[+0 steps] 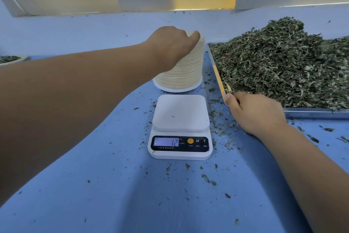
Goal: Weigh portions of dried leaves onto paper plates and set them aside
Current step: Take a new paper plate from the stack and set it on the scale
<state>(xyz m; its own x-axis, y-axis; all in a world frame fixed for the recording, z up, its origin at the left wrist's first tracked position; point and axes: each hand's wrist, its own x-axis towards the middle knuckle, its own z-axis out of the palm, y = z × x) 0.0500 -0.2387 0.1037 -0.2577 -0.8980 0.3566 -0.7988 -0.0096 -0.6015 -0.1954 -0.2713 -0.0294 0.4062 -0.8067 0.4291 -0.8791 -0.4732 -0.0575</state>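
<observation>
Dried leaves (283, 62) are heaped in the metal tray (311, 112) on the right, none on the scale (181, 112) yet. What worries you?

The left hand (170, 44). It reaches forward with the arm stretched out and its fingers curl over the top of the stack of paper plates (185, 74). The plates are thin and tightly nested, so two may lift together.

Why does that matter?

The display (166, 141) reads minus 12 with the platform bare. I judge it is tared for one plate, so a double would skew the portion. A sideways pull could also tip the tall stack.

And the right hand (256, 112)?

It rests back-up at the tray's near corner, thumb against the rim. Its fingers are hidden, so I cannot tell if they hold anything. A nudge there could spill more flakes onto the table (94, 195).
</observation>
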